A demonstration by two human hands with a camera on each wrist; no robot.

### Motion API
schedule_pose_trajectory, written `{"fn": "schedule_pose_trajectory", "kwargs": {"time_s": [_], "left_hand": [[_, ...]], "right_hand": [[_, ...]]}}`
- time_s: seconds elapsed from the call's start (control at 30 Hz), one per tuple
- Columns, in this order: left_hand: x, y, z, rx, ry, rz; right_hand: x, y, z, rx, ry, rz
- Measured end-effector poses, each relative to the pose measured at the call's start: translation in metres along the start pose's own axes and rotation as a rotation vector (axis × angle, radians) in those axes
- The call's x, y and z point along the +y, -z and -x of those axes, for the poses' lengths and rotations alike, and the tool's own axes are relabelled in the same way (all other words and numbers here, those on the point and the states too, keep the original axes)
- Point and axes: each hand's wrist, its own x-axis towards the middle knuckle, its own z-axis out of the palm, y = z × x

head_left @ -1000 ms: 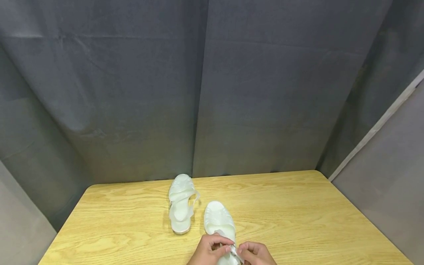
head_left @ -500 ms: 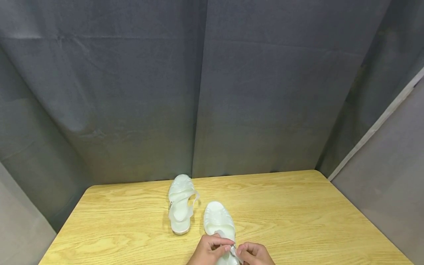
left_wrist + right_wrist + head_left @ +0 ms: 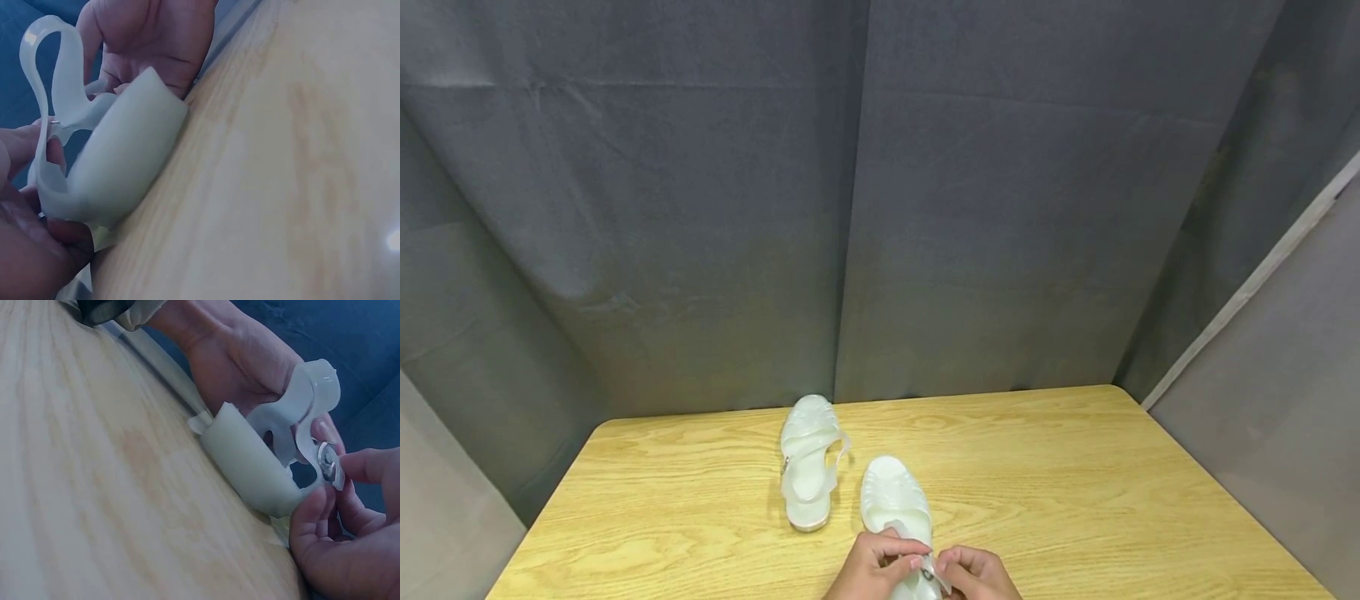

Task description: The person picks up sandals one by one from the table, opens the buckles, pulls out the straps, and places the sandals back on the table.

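Observation:
A white jelly sandal (image 3: 891, 487) lies near the table's front edge, toe pointing away. Both hands work at its ankle strap (image 3: 315, 387), which stands looped up above the heel. My left hand (image 3: 876, 567) pinches the strap beside a silver buckle (image 3: 328, 459). From the other side, my right hand (image 3: 979, 573) pinches the strap's end by that buckle between thumb and forefinger. In the left wrist view the sandal's heel (image 3: 134, 147) stands toward the camera, and fingers partly hide the buckle. Whether the strap's tip is inside the buckle, I cannot tell.
A matching white sandal (image 3: 808, 467) with a side buckle lies farther back to the left, its strap loose at the right. The wooden table (image 3: 1075, 483) ends at a grey curtain (image 3: 985, 250) behind, and grey panels flank both sides.
The silver buckle has turned slightly and shows more plainly between the hands. My right hand has shifted a very little to the left; the left hand and the other sandal stay put.

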Motion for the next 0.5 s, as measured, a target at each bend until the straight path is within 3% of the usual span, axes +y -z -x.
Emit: {"fn": "schedule_pose_trajectory", "kwargs": {"time_s": [0.27,0.5], "left_hand": [[0.003,-0.001,0.001,0.001,0.046,0.038],[0.001,-0.001,0.001,0.007,0.034,0.031]], "right_hand": [[-0.001,-0.006,-0.003,0.082,-0.024,0.036],[0.000,0.007,-0.002,-0.019,-0.023,0.110]]}}
